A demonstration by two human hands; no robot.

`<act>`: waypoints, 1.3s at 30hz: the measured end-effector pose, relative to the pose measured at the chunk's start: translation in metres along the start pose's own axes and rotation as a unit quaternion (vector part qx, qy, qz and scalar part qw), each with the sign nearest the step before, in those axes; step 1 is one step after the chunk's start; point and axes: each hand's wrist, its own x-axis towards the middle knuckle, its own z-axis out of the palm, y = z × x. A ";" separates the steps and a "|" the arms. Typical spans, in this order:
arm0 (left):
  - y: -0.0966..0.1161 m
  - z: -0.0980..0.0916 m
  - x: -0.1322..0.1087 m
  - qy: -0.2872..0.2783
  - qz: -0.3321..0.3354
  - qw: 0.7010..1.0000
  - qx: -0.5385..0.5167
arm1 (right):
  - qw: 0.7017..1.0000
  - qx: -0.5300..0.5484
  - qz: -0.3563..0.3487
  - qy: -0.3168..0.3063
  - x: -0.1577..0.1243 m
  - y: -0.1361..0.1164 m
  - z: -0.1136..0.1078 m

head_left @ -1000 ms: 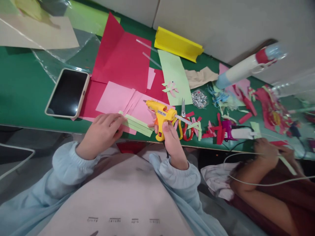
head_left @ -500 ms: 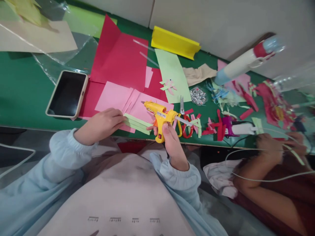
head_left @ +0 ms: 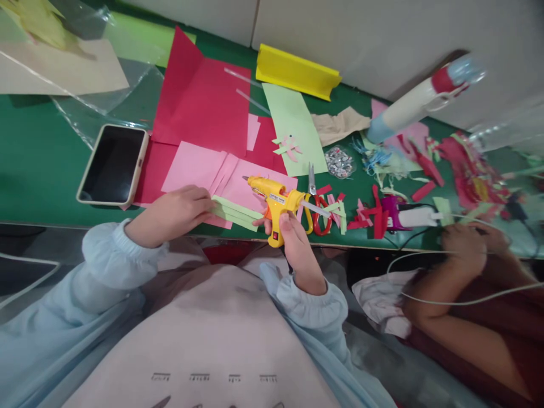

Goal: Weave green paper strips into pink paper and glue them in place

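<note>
My right hand (head_left: pixel 295 238) is wrapped round the handle of a yellow glue gun (head_left: pixel 275 204), whose nozzle points left and a clear glue stick shows at its rear. Folded light green paper strips (head_left: pixel 238 214) lie under the gun, between my hands. With bent fingers pressed together, my left hand (head_left: pixel 181 212) holds the left end of these strips. Pink paper (head_left: pixel 187 164) with a few narrow pink strips (head_left: pixel 223 174) on it lies behind them, on top of red paper (head_left: pixel 208 102).
A phone (head_left: pixel 113 164) lies at the left. Scissors (head_left: pixel 317 207), a box of small beads (head_left: pixel 339 162), paper scraps (head_left: pixel 374 215) and a bottle (head_left: pixel 416 105) are to the right. Another person's hands (head_left: pixel 465 246) work at the far right.
The view has shifted slightly. My hands, the glue gun and the green strips keep nearly the same arrangement. The other person's hands have moved closer together.
</note>
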 end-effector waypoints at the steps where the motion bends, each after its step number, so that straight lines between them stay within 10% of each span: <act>1: 0.000 0.000 0.000 -0.001 -0.002 1.000 -0.005 | 1.000 0.003 0.000 0.001 0.000 0.000 0.000; 32: 0.018 0.002 -0.001 0.027 -0.025 0.996 0.085 | 0.999 -0.001 -0.028 0.021 -0.007 0.003 -0.008; 39: 0.030 0.005 0.001 0.065 -0.144 0.985 0.065 | 0.999 0.045 -0.010 0.010 -0.015 -0.002 -0.010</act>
